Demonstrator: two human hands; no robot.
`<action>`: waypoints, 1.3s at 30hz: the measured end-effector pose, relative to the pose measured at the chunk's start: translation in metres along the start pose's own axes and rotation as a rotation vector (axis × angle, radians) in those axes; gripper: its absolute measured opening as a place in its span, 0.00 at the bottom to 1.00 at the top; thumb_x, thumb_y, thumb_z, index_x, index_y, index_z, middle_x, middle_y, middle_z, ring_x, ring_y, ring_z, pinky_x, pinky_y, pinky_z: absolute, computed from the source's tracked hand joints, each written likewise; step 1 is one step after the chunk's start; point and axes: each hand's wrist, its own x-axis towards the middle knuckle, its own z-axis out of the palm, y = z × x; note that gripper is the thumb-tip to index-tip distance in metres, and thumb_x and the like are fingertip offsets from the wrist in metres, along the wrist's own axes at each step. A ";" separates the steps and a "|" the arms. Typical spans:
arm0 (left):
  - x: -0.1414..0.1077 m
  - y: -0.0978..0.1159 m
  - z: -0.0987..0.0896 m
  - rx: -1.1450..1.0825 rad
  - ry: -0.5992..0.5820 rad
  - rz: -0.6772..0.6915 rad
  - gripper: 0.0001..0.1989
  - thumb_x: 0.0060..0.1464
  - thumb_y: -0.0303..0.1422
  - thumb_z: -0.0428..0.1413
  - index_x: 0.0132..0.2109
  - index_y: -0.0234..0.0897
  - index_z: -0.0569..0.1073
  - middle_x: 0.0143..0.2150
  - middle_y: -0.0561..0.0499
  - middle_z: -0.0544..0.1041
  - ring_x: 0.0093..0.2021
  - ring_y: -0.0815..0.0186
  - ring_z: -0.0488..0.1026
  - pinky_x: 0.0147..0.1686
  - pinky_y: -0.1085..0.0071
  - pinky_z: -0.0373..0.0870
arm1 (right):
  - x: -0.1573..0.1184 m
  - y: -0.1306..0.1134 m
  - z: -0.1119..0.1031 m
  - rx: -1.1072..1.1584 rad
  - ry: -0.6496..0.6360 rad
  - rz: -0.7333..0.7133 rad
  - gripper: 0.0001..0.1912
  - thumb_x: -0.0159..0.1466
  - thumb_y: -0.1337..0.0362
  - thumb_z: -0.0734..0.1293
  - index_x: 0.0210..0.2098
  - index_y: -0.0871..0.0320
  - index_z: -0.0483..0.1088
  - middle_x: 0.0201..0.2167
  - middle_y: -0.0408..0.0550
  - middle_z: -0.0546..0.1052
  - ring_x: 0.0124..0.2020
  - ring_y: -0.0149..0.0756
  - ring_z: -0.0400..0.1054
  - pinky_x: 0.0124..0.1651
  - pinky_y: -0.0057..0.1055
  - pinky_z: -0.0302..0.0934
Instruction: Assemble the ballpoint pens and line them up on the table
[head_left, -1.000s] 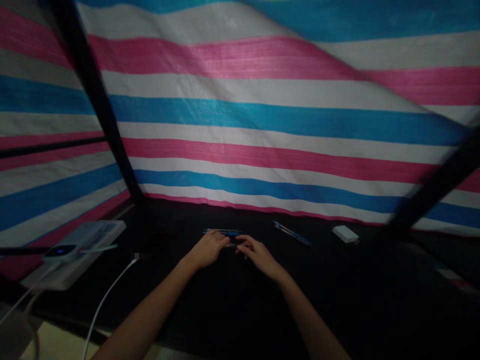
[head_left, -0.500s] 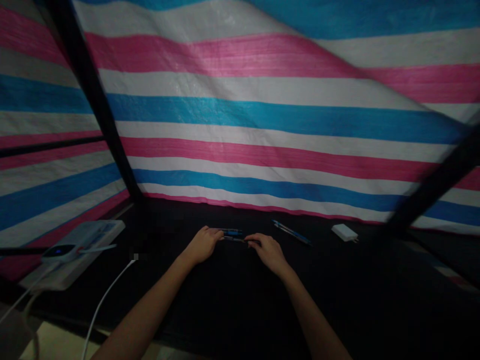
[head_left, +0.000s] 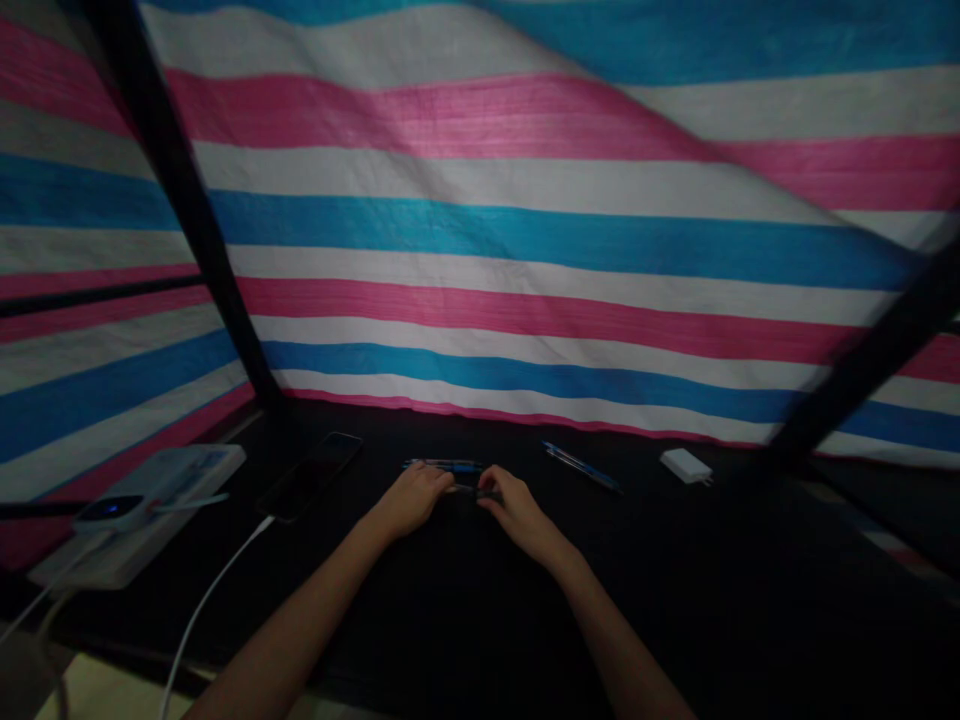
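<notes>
In the head view, my left hand (head_left: 414, 502) and my right hand (head_left: 519, 508) meet low over the black tabletop, a small gap apart. A thin, dark pen (head_left: 465, 490) spans that gap. The fingers of my left hand close on one end of it; my right thumb and fingertips pinch the other end, and its fine parts are too dark to make out. Just behind my left fingers lies a blue pen (head_left: 461, 466), partly covered by them. Farther right, a blue and clear pen (head_left: 581, 467) rests slanted on the table, touched by neither hand.
A dark phone (head_left: 311, 477) lies to the left, with a white cable (head_left: 214, 585) at its near end. Beyond it sit a pale box-like device (head_left: 150, 500) and more cables. A white charger plug (head_left: 685, 466) is at the right. Black frame posts and a striped sheet (head_left: 525, 240) enclose the table.
My right hand has moved left, closer to my left hand, and the visible stretch of pen between them is shorter. More of the blue pen behind now shows. The view has shifted slightly.
</notes>
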 end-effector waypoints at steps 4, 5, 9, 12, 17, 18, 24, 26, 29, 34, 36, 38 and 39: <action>0.001 0.002 -0.001 -0.011 -0.008 0.031 0.06 0.58 0.27 0.45 0.35 0.35 0.66 0.33 0.51 0.72 0.36 0.64 0.68 0.41 0.66 0.61 | 0.000 -0.004 -0.008 -0.029 -0.084 0.071 0.08 0.61 0.64 0.57 0.33 0.58 0.65 0.27 0.43 0.70 0.28 0.30 0.65 0.33 0.27 0.57; 0.001 0.003 -0.002 -0.013 -0.003 0.031 0.06 0.58 0.27 0.45 0.35 0.35 0.66 0.33 0.51 0.72 0.36 0.64 0.68 0.41 0.66 0.61 | 0.000 -0.005 -0.009 -0.062 -0.067 0.072 0.08 0.61 0.63 0.57 0.35 0.57 0.66 0.29 0.44 0.71 0.30 0.30 0.65 0.34 0.28 0.57; 0.001 0.002 -0.002 -0.027 0.035 0.005 0.07 0.59 0.29 0.44 0.35 0.35 0.66 0.34 0.50 0.72 0.38 0.64 0.69 0.42 0.66 0.60 | -0.001 -0.005 -0.013 -0.154 0.017 0.038 0.15 0.55 0.63 0.65 0.43 0.54 0.64 0.39 0.44 0.71 0.36 0.33 0.65 0.38 0.28 0.56; 0.000 0.000 -0.001 -0.030 0.029 -0.012 0.07 0.59 0.29 0.44 0.35 0.35 0.66 0.33 0.50 0.73 0.37 0.65 0.69 0.41 0.66 0.61 | 0.000 -0.004 -0.014 -0.187 -0.038 0.050 0.07 0.58 0.63 0.62 0.36 0.53 0.67 0.33 0.42 0.72 0.36 0.33 0.66 0.39 0.29 0.56; 0.001 -0.001 -0.002 -0.047 0.028 -0.034 0.08 0.59 0.30 0.44 0.36 0.35 0.67 0.34 0.50 0.73 0.37 0.65 0.69 0.41 0.66 0.61 | 0.001 -0.005 -0.014 -0.185 0.050 0.062 0.15 0.56 0.63 0.63 0.44 0.53 0.64 0.43 0.44 0.69 0.37 0.32 0.65 0.39 0.29 0.57; 0.001 0.000 -0.002 -0.045 0.025 -0.038 0.08 0.59 0.30 0.44 0.36 0.35 0.67 0.34 0.50 0.73 0.37 0.65 0.69 0.41 0.66 0.61 | 0.001 -0.005 -0.015 -0.182 0.054 0.059 0.15 0.55 0.64 0.64 0.43 0.53 0.64 0.42 0.43 0.69 0.37 0.32 0.65 0.39 0.29 0.57; 0.001 0.000 -0.002 -0.049 0.014 -0.031 0.08 0.59 0.29 0.44 0.36 0.35 0.67 0.34 0.49 0.73 0.37 0.65 0.70 0.41 0.66 0.61 | 0.000 -0.008 -0.016 -0.263 0.061 0.109 0.11 0.60 0.57 0.60 0.40 0.52 0.67 0.34 0.42 0.73 0.35 0.33 0.66 0.39 0.30 0.54; 0.001 -0.001 -0.002 -0.055 0.018 -0.031 0.08 0.59 0.29 0.44 0.36 0.35 0.67 0.35 0.49 0.73 0.38 0.65 0.69 0.42 0.66 0.61 | 0.000 -0.008 -0.016 -0.250 0.082 0.083 0.14 0.57 0.58 0.63 0.42 0.51 0.65 0.38 0.42 0.72 0.37 0.33 0.66 0.38 0.29 0.54; 0.000 -0.001 -0.001 -0.056 0.022 -0.025 0.08 0.59 0.29 0.44 0.35 0.35 0.67 0.35 0.49 0.73 0.38 0.65 0.69 0.42 0.66 0.61 | 0.001 -0.007 -0.016 -0.240 0.038 0.119 0.09 0.57 0.56 0.62 0.35 0.51 0.69 0.33 0.40 0.74 0.34 0.32 0.66 0.36 0.28 0.54; 0.001 0.000 0.000 -0.049 0.033 -0.041 0.07 0.59 0.29 0.45 0.36 0.35 0.67 0.35 0.49 0.73 0.38 0.65 0.69 0.42 0.66 0.61 | 0.001 -0.005 -0.015 -0.191 0.068 0.173 0.12 0.58 0.54 0.60 0.39 0.51 0.67 0.34 0.41 0.74 0.32 0.31 0.66 0.34 0.27 0.54; 0.001 0.000 -0.001 -0.051 0.032 -0.043 0.07 0.59 0.29 0.45 0.35 0.35 0.67 0.35 0.49 0.73 0.38 0.65 0.69 0.42 0.66 0.61 | 0.001 -0.007 -0.015 -0.193 0.069 0.103 0.13 0.56 0.57 0.64 0.40 0.50 0.66 0.37 0.40 0.73 0.34 0.32 0.66 0.35 0.27 0.54; 0.001 0.000 -0.001 -0.049 0.028 -0.037 0.07 0.59 0.29 0.45 0.35 0.35 0.67 0.34 0.50 0.73 0.37 0.65 0.69 0.42 0.66 0.61 | 0.000 -0.008 -0.015 -0.250 0.037 0.078 0.08 0.58 0.57 0.62 0.35 0.51 0.69 0.33 0.40 0.74 0.34 0.32 0.66 0.36 0.28 0.53; 0.001 0.000 -0.001 -0.046 0.027 -0.032 0.07 0.59 0.29 0.45 0.35 0.35 0.67 0.33 0.50 0.73 0.37 0.65 0.69 0.42 0.66 0.61 | 0.000 -0.009 -0.015 -0.288 0.022 0.087 0.09 0.60 0.57 0.59 0.32 0.52 0.70 0.29 0.40 0.75 0.33 0.33 0.67 0.36 0.28 0.52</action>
